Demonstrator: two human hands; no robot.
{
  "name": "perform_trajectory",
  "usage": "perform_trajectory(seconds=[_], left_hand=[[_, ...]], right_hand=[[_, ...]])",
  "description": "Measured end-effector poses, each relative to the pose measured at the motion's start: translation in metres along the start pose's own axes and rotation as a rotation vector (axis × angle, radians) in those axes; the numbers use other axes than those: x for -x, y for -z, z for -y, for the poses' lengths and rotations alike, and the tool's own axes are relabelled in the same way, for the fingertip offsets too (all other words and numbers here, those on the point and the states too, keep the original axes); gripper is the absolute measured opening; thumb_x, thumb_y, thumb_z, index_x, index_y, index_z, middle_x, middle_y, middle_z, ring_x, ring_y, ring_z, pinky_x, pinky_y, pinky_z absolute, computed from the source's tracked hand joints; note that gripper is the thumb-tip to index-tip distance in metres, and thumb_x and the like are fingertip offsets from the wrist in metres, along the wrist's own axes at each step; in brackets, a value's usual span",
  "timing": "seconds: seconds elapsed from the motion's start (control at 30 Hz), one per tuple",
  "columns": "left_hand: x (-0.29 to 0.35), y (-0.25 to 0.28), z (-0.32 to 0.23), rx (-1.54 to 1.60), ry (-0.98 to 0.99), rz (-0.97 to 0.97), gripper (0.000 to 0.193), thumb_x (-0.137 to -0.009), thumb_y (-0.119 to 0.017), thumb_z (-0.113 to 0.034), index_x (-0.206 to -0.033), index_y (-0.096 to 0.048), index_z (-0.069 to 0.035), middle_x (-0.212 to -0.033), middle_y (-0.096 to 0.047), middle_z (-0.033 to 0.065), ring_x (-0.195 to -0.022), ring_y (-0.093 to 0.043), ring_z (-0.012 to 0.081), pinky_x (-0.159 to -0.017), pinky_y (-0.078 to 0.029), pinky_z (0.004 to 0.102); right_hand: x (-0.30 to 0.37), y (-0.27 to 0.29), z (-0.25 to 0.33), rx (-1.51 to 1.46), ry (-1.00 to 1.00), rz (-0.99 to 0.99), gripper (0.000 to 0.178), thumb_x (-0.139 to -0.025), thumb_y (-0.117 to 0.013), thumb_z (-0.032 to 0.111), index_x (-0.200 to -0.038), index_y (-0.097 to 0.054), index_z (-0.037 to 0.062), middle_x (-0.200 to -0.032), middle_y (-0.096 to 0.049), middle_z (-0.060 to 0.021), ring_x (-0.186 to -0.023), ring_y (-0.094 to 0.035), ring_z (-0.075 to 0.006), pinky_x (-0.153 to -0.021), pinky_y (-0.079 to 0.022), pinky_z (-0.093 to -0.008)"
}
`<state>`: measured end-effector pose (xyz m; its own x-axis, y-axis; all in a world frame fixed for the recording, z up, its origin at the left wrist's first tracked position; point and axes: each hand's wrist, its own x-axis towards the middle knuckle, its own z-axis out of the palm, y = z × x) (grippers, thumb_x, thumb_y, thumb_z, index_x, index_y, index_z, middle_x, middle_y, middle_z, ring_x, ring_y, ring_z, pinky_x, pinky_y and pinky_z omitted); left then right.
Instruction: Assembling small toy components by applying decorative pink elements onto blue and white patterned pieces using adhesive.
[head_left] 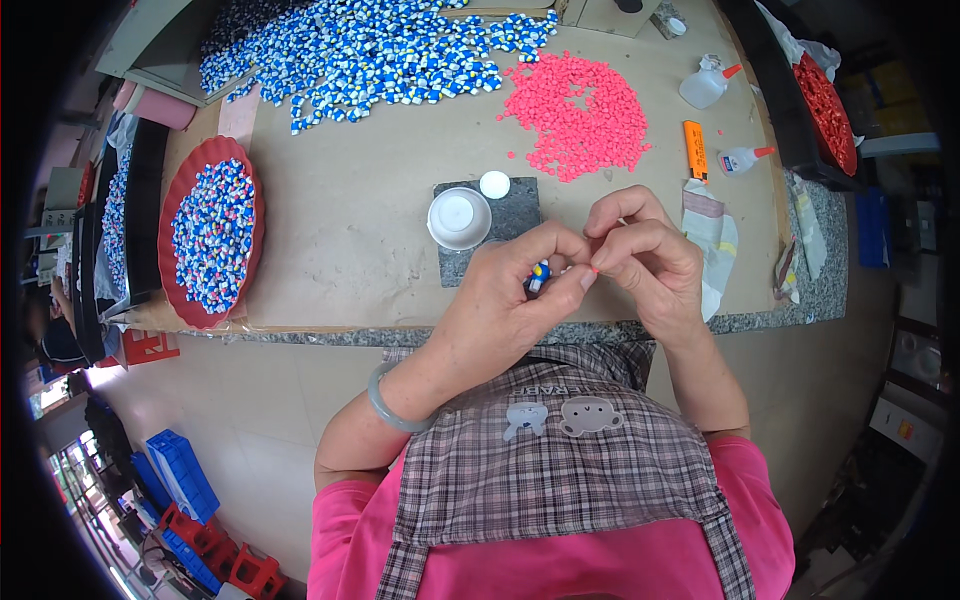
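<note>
— Item: the step in hand?
— Small-part handwork, by judgement: a tiny pink bit [596, 268] is apparently being set against or readied for a blue-and-white piece [539, 276]. Both are held up over the near edge of the desk [340, 230], right of its middle.
— Item: left hand [505, 290]?
— Curled, clamped on the blue-and-white piece; thumb and forefinger tips lie close to the pink bit. Exact contact cannot be told.
— Item: right hand [655, 265]?
— Thumb and forefinger together, pinched on the pink bit; other fingers bent.
— Next move, as judged?
— It calls for a steady left hold and fine fingertip alignment.
— Stock on the desk?
— Pink pieces [615, 125], one heap, toward the far edge; blue-and-white heap [400, 65], far left corner; red dish [183, 168], filled, by the left edge.
</note>
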<state>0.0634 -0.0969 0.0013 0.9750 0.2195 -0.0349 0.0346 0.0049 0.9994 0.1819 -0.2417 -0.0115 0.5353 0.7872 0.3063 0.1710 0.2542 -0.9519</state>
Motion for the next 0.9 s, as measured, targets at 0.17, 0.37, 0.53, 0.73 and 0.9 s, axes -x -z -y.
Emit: perform_trajectory(seconds=[0.17,0.37,0.53,0.73,0.9], left_hand=[[0.002,-0.003,-0.005,0.091,0.033,0.043,0.011,-0.089,-0.064,-0.011,-0.090,-0.060,0.000,-0.071,-0.053,-0.0029,-0.064,-0.043,0.0030,-0.055,-0.037,0.0211],[-0.010,-0.014,0.003,0.207,-0.010,-0.032,0.012,-0.092,-0.062,-0.012,-0.092,-0.061,0.000,-0.078,-0.055,-0.0034,-0.071,-0.045,0.0026,-0.061,-0.039,0.0204],[0.004,0.001,-0.030,0.230,0.145,-0.033,0.010,-0.092,-0.062,-0.010,-0.094,-0.062,0.000,-0.080,-0.057,-0.0025,-0.073,-0.047,0.0038,-0.066,-0.041,0.0204],[0.028,0.015,-0.041,0.221,-0.178,-0.124,0.009,-0.088,-0.062,-0.003,-0.095,-0.062,0.002,-0.084,-0.062,0.0042,-0.074,-0.053,0.0083,-0.068,-0.042,0.0223],[0.041,0.022,-0.045,0.244,-0.333,-0.174,0.020,-0.087,-0.066,-0.016,-0.093,-0.059,0.003,-0.081,-0.062,0.0098,-0.071,-0.054,0.0136,-0.063,-0.042,0.0262]], right_hand=[[0.005,0.002,0.004,0.225,0.100,-0.021,0.014,-0.080,-0.069,-0.003,-0.092,-0.068,0.0046,-0.095,-0.059,-0.0090,-0.077,-0.060,-0.0167,-0.068,-0.050,-0.0283],[0.006,-0.002,0.002,0.658,0.330,-0.175,0.020,-0.076,-0.066,-0.010,-0.092,-0.066,0.0021,-0.089,-0.063,-0.0101,-0.076,-0.063,-0.0179,-0.062,-0.051,-0.0276],[0.001,0.030,0.002,0.546,0.040,-0.327,0.014,-0.081,-0.064,-0.006,-0.094,-0.065,-0.0003,-0.088,-0.064,-0.0096,-0.075,-0.063,-0.0171,-0.063,-0.050,-0.0264],[0.011,0.050,-0.025,0.720,-0.188,-0.253,0.010,-0.085,-0.061,-0.002,-0.095,-0.063,-0.0010,-0.088,-0.064,-0.0107,-0.074,-0.064,-0.0214,-0.067,-0.050,-0.0291],[-0.002,0.047,-0.032,0.886,-0.157,-0.223,0.010,-0.083,-0.061,-0.003,-0.093,-0.062,-0.0008,-0.088,-0.063,-0.0138,-0.076,-0.064,-0.0277,-0.068,-0.051,-0.0344]])
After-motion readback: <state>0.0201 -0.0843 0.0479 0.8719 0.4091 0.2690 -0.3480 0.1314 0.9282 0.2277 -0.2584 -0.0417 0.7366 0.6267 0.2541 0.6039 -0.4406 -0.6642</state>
